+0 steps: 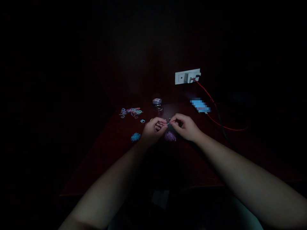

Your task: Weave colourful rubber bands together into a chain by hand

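My left hand (153, 130) and my right hand (185, 126) meet over the dark red table. Between their pinched fingertips stretches a small pale green rubber band (168, 123), with an end at each hand. Just below the fingers lies a heap of purple rubber bands (170, 136). Left of my left wrist is a pile of blue rubber bands (136, 137). Farther back on the left, mixed-colour rubber bands (130, 111) are spread loosely, and one light blue band (142, 121) lies apart from them. Some bands behind my hands are partly hidden.
A small clear jar with a lid (157, 103) stands behind my hands. To the right lies a lit phone (200, 105) on a red charging cable (216, 124), which runs to a charger in the white wall socket (180, 78). The table's front edge (192, 187) shows dimly.
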### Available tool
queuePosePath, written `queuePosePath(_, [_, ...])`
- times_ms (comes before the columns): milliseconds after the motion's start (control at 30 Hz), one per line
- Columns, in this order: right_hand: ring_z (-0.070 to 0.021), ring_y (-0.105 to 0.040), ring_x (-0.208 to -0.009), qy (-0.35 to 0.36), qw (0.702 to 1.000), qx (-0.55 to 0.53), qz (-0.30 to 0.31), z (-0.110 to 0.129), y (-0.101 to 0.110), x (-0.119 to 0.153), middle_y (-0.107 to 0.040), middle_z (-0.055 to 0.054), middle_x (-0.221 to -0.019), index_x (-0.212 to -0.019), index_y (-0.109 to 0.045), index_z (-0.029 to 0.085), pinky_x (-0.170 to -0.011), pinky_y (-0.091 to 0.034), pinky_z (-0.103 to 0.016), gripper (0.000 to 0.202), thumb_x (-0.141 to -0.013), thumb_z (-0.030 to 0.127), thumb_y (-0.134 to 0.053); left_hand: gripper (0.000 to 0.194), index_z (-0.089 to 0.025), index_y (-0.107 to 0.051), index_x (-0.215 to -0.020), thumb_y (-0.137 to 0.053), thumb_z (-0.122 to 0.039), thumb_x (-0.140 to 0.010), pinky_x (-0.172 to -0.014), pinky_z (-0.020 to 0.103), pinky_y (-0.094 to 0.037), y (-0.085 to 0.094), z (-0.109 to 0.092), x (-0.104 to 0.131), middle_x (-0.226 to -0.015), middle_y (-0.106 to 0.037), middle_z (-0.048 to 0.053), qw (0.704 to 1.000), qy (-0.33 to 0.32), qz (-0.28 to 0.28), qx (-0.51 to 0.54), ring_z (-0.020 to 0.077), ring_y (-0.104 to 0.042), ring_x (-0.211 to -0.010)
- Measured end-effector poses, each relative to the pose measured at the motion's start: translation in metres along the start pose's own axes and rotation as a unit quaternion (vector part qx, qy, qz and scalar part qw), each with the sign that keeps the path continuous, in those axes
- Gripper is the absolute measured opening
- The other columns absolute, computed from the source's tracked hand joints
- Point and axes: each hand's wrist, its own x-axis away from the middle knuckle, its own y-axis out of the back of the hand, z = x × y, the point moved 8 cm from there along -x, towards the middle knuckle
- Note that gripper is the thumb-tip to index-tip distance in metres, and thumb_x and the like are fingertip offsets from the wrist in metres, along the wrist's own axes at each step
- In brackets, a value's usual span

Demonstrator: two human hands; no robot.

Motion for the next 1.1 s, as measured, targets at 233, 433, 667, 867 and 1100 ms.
queuePosePath(233, [-0.0122,-0.049,-0.061,0.013,1.000,0.008,-0.002,0.0000,0.0008,-0.0001,-0.056,-0.002,-0.071,-0.082,-0.062,0.015,-0.057,-0.039,-0.025,0.009,-0.084,0.021,-0.055,0.016,-0.017,-0.065,-0.091,-0.065,-0.027,-0.078,-0.064,0.022,-0.049,0.0017,-0.0008,-0.0010,-0.086,-0.068,0.004,1.000,-0.005,-0.001,-0.025,0.0121,-0.061,-0.075])
queuePosePath(433, [-0.0124,-0.049,-0.062,0.007,1.000,0.004,0.000,-0.0019,0.0002,-0.0002,-0.056,-0.002,-0.071,-0.082,-0.062,0.015,-0.057,-0.039,-0.025,0.009,-0.084,0.021,-0.055,0.017,-0.017,-0.069,-0.090,-0.066,-0.028,-0.078,-0.064,0.023,-0.049,0.0026,0.0011,-0.0020,-0.086,-0.070,0.005,0.999,-0.002,-0.001,-0.034,0.0124,-0.063,-0.073])
queuePosePath(667, [-0.0123,-0.049,-0.062,0.010,1.000,0.009,0.004,0.0003,-0.0007,-0.0003,-0.055,-0.002,-0.070,-0.080,-0.062,0.015,-0.058,-0.039,-0.025,0.012,-0.085,0.022,-0.055,0.016,-0.016,-0.070,-0.087,-0.065,-0.027,-0.078,-0.062,0.023,-0.050,0.0043,0.0018,-0.0025,-0.083,-0.070,0.004,0.998,0.014,0.000,-0.055,0.0121,-0.063,-0.070])
queuePosePath(867, [-0.0130,-0.050,-0.063,0.007,1.000,0.017,0.006,-0.0008,-0.0007,-0.0006,-0.056,-0.003,-0.071,-0.079,-0.062,0.016,-0.058,-0.040,-0.026,0.012,-0.085,0.023,-0.055,0.013,-0.015,-0.067,-0.083,-0.064,-0.026,-0.078,-0.059,0.022,-0.048,0.0053,-0.0027,-0.0028,-0.081,-0.068,0.004,0.998,0.012,-0.006,-0.056,0.0105,-0.060,-0.066])
queuePosePath(1100, [-0.0129,-0.050,-0.063,-0.001,1.000,0.009,0.012,-0.0030,-0.0024,-0.0008,-0.057,-0.003,-0.073,-0.082,-0.062,0.015,-0.058,-0.040,-0.026,0.011,-0.085,0.022,-0.055,0.014,-0.015,-0.067,-0.083,-0.063,-0.028,-0.079,-0.060,0.022,-0.048,0.0049,0.0007,-0.0018,-0.079,-0.067,0.003,0.999,0.009,-0.003,-0.053,0.0104,-0.059,-0.066])
